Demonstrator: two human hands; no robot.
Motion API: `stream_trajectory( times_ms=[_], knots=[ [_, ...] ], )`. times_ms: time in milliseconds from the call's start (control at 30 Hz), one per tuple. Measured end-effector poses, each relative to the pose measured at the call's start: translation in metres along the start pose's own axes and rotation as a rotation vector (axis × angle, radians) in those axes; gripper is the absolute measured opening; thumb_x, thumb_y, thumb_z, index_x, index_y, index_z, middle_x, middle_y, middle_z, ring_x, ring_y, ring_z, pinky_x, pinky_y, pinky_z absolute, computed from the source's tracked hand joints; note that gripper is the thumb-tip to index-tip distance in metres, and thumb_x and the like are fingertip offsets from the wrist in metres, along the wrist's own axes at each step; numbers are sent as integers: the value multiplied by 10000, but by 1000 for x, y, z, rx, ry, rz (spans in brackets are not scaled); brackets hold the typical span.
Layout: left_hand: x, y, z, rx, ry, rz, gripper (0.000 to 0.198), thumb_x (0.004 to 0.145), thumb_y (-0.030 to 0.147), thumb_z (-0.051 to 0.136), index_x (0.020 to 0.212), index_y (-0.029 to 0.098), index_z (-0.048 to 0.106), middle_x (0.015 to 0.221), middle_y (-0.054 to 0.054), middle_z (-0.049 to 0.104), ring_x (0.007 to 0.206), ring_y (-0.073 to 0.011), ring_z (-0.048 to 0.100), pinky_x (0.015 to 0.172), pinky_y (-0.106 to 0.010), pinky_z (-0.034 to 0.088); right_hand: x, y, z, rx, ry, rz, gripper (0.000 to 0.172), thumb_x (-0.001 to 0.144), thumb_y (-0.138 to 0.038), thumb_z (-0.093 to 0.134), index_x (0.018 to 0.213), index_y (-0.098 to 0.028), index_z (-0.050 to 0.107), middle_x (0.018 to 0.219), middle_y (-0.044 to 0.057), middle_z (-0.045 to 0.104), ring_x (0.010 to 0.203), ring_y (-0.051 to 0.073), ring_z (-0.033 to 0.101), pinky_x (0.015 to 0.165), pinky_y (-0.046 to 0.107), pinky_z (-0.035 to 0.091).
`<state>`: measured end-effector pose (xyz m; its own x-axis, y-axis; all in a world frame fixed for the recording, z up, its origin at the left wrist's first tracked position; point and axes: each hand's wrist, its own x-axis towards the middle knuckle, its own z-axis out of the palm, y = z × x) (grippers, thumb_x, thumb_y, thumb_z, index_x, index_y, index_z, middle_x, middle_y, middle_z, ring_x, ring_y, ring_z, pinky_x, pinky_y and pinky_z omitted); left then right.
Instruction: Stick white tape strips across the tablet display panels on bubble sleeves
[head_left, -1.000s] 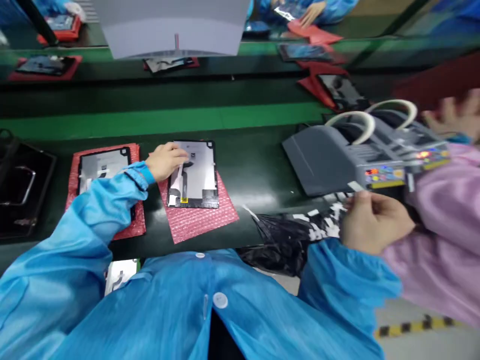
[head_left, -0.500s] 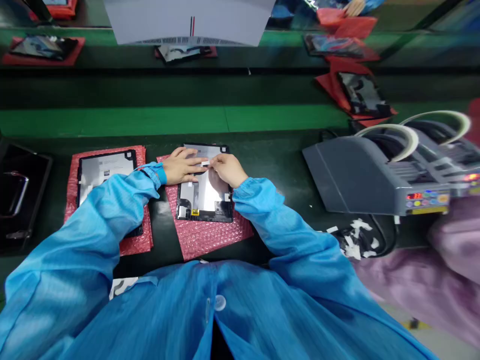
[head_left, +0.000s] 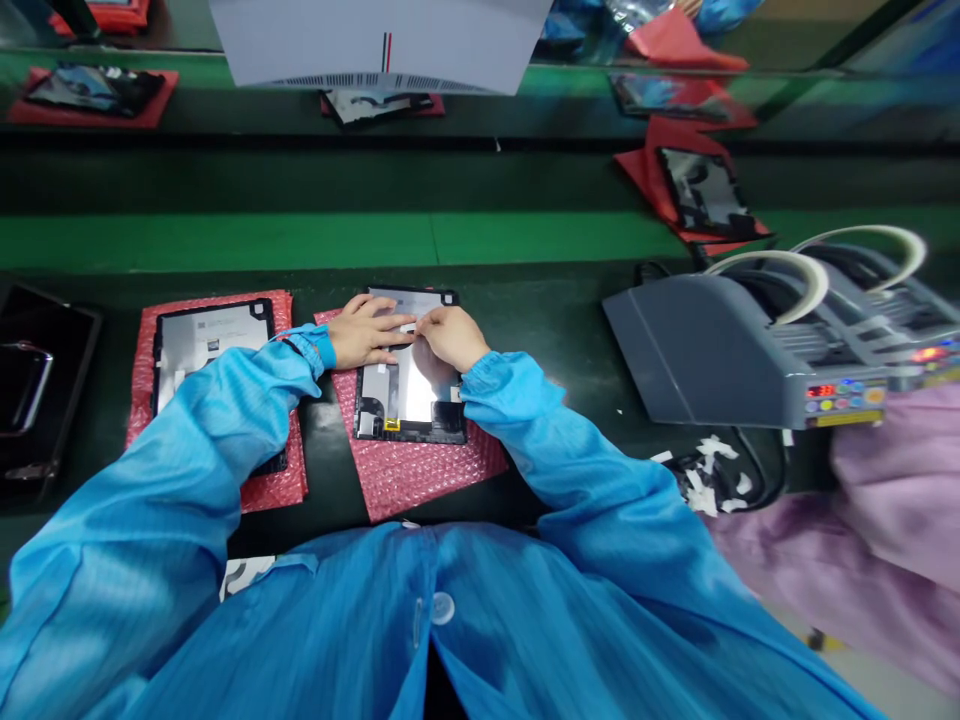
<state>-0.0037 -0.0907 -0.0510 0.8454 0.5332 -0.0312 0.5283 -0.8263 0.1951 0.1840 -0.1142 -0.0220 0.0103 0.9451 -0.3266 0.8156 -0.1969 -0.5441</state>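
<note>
A tablet panel (head_left: 409,395) with a silver back lies face down on a pink bubble-wrap sheet (head_left: 427,470) in front of me. My left hand (head_left: 364,332) rests flat on the panel's upper left, fingers stretched out. My right hand (head_left: 448,335) sits beside it on the upper middle, fingers bent and pinched on a small white strip of tape (head_left: 409,326) against the panel. The two hands nearly touch.
A second panel (head_left: 206,345) lies on pink bubble wrap (head_left: 266,490) to the left. A black tray (head_left: 34,380) sits at far left. A grey tape dispenser (head_left: 757,340) stands at right beside a person's pink sleeve (head_left: 885,520). More panels lie across the green conveyor (head_left: 375,235).
One second ago my right hand was at the tape dispenser holding a tape strip. It then came over to the panel beside my left hand, and since half a second ago both hands have barely moved.
</note>
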Motion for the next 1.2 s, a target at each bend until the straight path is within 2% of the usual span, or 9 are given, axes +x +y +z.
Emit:
stream_trajectory(
  times_ms=[233, 333, 467, 600, 733, 833, 967, 1033, 1200],
  knots=[
    [0, 1, -1, -18, -14, -42, 492, 893, 501, 448, 1341, 299, 470, 1443, -24, 438, 1347, -294, 276, 1092, -482, 163, -2, -8, -5, -70, -46, 42, 236, 825, -274, 507, 854, -170, 717, 846, 84, 701, 793, 187, 640, 733, 282, 473],
    [0, 3, -3, -38, -10, -88, 552, 892, 496, 443, 1395, 275, 391, 1428, -39, 457, 1352, -283, 271, 1098, -469, 157, -1, -10, -5, -73, -63, 40, 240, 823, -262, 505, 832, -151, 718, 769, 84, 694, 728, 176, 639, 709, 273, 483],
    [-1, 3, -3, -17, -33, -72, 534, 907, 498, 394, 1387, 265, 410, 1451, -23, 425, 1353, -289, 260, 1103, -476, 133, 4, -11, -10, -111, -101, -4, 237, 814, -235, 509, 779, -129, 718, 729, 99, 692, 717, 187, 646, 673, 261, 483],
    [-2, 2, -4, 10, -15, -56, 537, 913, 517, 356, 1389, 271, 407, 1451, -19, 424, 1340, -289, 277, 1089, -486, 157, -7, -1, -27, -247, 17, -16, 235, 813, -212, 514, 777, -97, 717, 875, 169, 704, 847, 239, 657, 733, 292, 478],
    [0, 6, -6, 79, -1, -27, 559, 898, 538, 382, 1373, 248, 434, 1430, -39, 454, 1317, -296, 308, 1094, -490, 168, -43, 34, -42, -86, 107, -55, 191, 780, -161, 524, 741, -127, 708, 819, 113, 712, 784, 189, 654, 715, 264, 472],
    [5, 13, -6, 132, 18, -10, 633, 847, 596, 448, 1350, 213, 470, 1386, -84, 494, 1292, -316, 331, 1099, -510, 170, -79, 70, -45, 169, 155, -49, 178, 748, -267, 564, 725, -144, 691, 676, 57, 681, 634, 154, 615, 625, 264, 466],
    [7, 21, -1, 154, 74, -10, 658, 812, 632, 477, 1325, 220, 502, 1363, -122, 487, 1278, -339, 333, 1088, -553, 190, -120, 114, -45, 452, 262, 43, 435, 637, -559, 610, 731, -138, 664, 505, 16, 572, 440, 121, 491, 471, 265, 401],
    [4, 23, 0, 144, 88, -16, 626, 823, 615, 475, 1322, 238, 505, 1384, -120, 459, 1289, -342, 319, 1082, -554, 214, -134, 132, -47, 529, 340, 103, 518, 566, -639, 627, 722, -145, 652, 459, 0, 521, 405, 113, 448, 431, 262, 364],
    [-11, 21, -4, 124, 155, -176, 605, 853, 565, 456, 1327, 192, 496, 1405, -135, 437, 1281, -335, 333, 1080, -518, 248, -156, 165, -54, 589, 456, 161, 477, 547, -640, 657, 695, -188, 638, 431, -13, 468, 403, 118, 422, 419, 269, 335]
  ],
)
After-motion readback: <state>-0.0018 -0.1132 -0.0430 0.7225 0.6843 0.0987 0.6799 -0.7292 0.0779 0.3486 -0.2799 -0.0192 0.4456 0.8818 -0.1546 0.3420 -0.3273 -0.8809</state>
